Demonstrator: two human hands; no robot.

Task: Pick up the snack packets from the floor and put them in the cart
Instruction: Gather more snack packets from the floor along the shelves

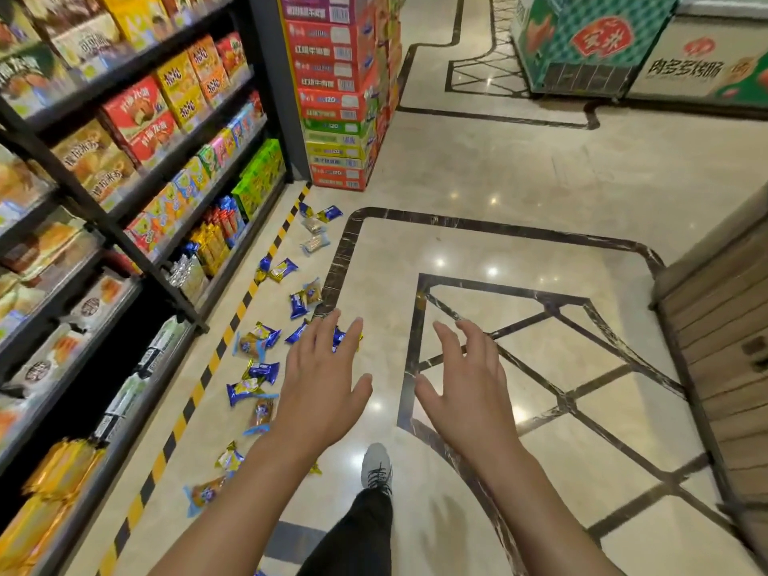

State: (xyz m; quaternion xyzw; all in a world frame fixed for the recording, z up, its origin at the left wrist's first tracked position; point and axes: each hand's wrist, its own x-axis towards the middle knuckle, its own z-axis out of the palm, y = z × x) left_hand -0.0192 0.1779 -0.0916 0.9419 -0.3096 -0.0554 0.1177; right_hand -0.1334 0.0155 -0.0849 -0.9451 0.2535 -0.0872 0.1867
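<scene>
Several small snack packets, blue, gold and clear, lie scattered on the floor along the yellow-and-black floor strip (232,326), from a far group (316,226) down to a near orange one (203,494). A blue packet (298,305) lies mid-row. My left hand (320,384) is stretched out above the floor with fingers spread, holding nothing, and hides part of a few packets. My right hand (469,388) hovers beside it, fingers relaxed and empty. No cart is in view.
Stocked snack shelves (124,193) run along the left. A stack of red and green cartons (340,97) stands at the shelf's end. A green chest freezer (590,47) is at the back right, a wooden counter (723,334) at the right. My shoe (376,463) is on the marble floor.
</scene>
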